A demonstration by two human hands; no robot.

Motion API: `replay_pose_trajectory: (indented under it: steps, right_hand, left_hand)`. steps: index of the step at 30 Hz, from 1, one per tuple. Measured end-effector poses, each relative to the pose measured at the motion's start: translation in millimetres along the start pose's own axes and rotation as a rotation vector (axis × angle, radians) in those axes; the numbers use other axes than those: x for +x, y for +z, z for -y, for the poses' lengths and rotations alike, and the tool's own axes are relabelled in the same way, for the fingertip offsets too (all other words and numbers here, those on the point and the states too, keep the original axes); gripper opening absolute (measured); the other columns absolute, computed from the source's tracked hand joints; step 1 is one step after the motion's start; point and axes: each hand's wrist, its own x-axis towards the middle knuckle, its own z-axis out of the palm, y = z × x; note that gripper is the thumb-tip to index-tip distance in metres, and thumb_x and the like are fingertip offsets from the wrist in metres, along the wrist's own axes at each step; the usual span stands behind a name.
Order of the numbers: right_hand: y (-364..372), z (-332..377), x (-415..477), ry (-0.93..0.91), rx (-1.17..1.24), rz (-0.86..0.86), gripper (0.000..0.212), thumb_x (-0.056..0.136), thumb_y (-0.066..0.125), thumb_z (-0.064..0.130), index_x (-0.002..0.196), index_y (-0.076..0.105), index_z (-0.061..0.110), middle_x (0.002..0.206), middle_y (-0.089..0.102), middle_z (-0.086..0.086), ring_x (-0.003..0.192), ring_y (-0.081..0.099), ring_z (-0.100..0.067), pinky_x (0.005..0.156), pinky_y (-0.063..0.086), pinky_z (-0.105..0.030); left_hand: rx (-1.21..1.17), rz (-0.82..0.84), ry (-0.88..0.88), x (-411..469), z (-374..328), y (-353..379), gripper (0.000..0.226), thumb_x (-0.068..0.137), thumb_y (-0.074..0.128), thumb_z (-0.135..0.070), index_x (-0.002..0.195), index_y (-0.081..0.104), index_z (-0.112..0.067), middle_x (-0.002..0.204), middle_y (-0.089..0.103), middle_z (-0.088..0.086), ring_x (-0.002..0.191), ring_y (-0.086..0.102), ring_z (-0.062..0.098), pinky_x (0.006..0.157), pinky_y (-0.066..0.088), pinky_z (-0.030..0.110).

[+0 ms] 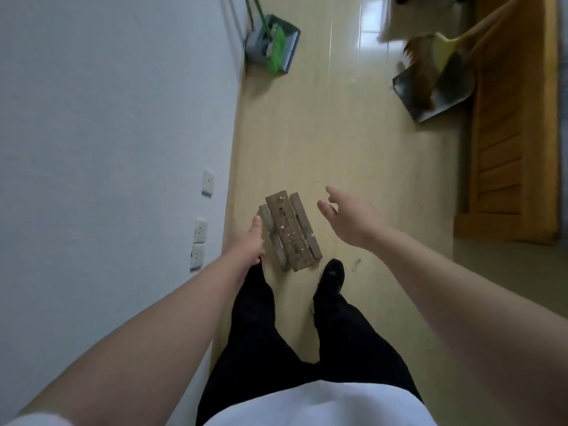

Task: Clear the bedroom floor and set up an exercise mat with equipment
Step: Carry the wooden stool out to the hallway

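Observation:
A small wooden stool [290,232] made of worn slats lies on the pale floor just ahead of my feet, close to the left wall. My left hand [250,242] hangs at the stool's left side, thumb near its edge, holding nothing. Above and to the right of the stool, my right hand [350,218] is spread with relaxed fingers and is also empty. Whether either hand touches the stool is not clear. No mat or exercise equipment is in view.
A grey dustpan with a green brush [272,44] stands against the left wall further ahead. A second dustpan with a broom [436,87] leans by the wooden door [510,133] on the right. Wall sockets [199,230] sit low on the left wall.

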Motion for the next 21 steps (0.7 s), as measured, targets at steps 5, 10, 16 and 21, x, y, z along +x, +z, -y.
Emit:
replay_pose_trajectory:
  steps: [5,10,16,21]
  right_hand:
    - [71,-41,109,0.215,0.192,0.028,0.057,0.107,0.035,0.045,0.157,0.029,0.021,0.151,0.049,-0.003,0.137,0.047,-0.024,0.108,0.037,-0.037]
    - [178,-99,202,0.405,0.298,0.09,0.052,0.107,0.039,0.038,0.154,0.037,0.016,0.149,0.051,-0.006,0.133,0.051,-0.024,0.104,0.04,-0.032]
    - [282,-147,292,0.462,0.364,0.147,0.055,0.105,0.045,0.036,0.154,0.036,0.014,0.15,0.05,-0.009,0.134,0.05,-0.028,0.112,0.041,-0.042]
    - [322,-164,336,0.5,0.451,0.108,0.062,0.103,0.048,0.037,0.157,0.027,0.014,0.158,0.039,-0.009,0.143,0.04,-0.029,0.118,0.033,-0.044]
  left_hand:
    - [0.034,0.103,-0.086,132,15,32,0.07,0.099,0.025,-0.067,0.141,0.049,-0.017,0.102,0.059,-0.001,0.1,0.063,0.018,0.09,0.053,0.035]
    - [0.064,0.08,-0.148,258,47,67,0.065,0.101,0.028,-0.064,0.127,0.056,-0.012,0.099,0.063,0.002,0.103,0.066,0.025,0.093,0.057,0.043]
    - [0.034,0.046,-0.216,362,78,101,0.042,0.101,0.037,-0.058,0.105,0.05,-0.018,0.089,0.054,-0.005,0.103,0.065,0.026,0.096,0.055,0.044]
    - [-0.096,0.098,-0.236,395,88,115,0.033,0.102,0.046,-0.051,0.106,0.055,-0.02,0.099,0.057,-0.01,0.093,0.058,0.013,0.095,0.052,0.035]
